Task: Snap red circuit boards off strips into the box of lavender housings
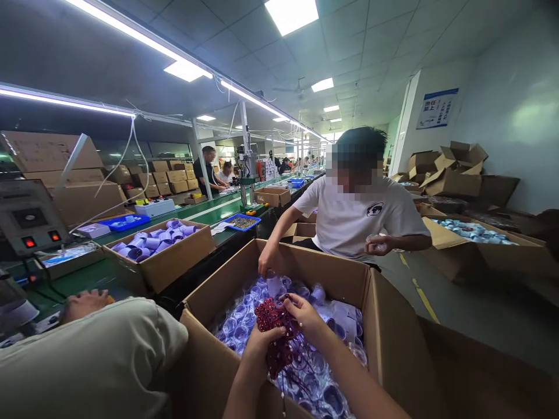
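Head view looks down into a large cardboard box (384, 326) filled with clear bagged pale purple cups (244, 326); both of the wearer's hands meet over it, closed around a dark red mesh bundle (273, 326) that sits above the cups near the box's middle; the left hand (261, 343) grips the bundle from below and the right hand (305, 317) pinches its upper edge, fingers curled into the netting; thin strands trail from the bundle down over the bags. Across the box a co-worker in a white T-shirt (349, 224) leans in; one of that person's hands (267, 265) reaches to the cups at the far wall, the other (378, 244) is held near the chest around something small and clear. To the left, another person's pale sleeve (87, 355) fills the near corner, beside a green worktop (209, 209) carrying a smaller box of purple cups (157, 247), a blue tray (124, 222) and a grey control unit with red lights (28, 218). Further cartons (449, 169) stand by the right wall.
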The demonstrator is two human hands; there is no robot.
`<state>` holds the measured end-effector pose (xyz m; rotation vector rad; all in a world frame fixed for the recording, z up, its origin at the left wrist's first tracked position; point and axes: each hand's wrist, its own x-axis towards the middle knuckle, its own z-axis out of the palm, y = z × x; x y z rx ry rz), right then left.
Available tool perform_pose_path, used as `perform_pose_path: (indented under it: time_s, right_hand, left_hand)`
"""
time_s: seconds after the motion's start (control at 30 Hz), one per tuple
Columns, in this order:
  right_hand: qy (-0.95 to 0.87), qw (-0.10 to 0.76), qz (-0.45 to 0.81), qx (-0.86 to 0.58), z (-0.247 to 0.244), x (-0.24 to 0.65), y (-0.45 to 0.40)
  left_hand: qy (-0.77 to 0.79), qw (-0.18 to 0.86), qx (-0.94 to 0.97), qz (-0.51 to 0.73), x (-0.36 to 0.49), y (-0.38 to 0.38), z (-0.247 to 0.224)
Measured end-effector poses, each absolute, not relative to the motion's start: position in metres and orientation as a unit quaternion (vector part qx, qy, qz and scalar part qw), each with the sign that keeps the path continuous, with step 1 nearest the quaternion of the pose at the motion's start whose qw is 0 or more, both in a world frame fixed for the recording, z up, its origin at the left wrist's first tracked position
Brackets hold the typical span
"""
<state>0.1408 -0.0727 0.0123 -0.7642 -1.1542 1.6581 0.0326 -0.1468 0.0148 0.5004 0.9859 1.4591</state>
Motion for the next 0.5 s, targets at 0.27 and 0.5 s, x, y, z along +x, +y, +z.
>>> perform_pose_path:
  time_s: [0.27,0.5]
  right_hand:
    - [-0.449,0.529,0.633,-0.344,0.026,0.135,-0.084]
    - [-0.457,0.565,0.576,-0.374,0.024,0.128,-0.091]
  left_hand:
    - [0.434,0.629,0.204,0.612,0.035,-0.149,0.014]
    - [0.429,0.641,0.214,0.600,0.033,-0.150,0.014]
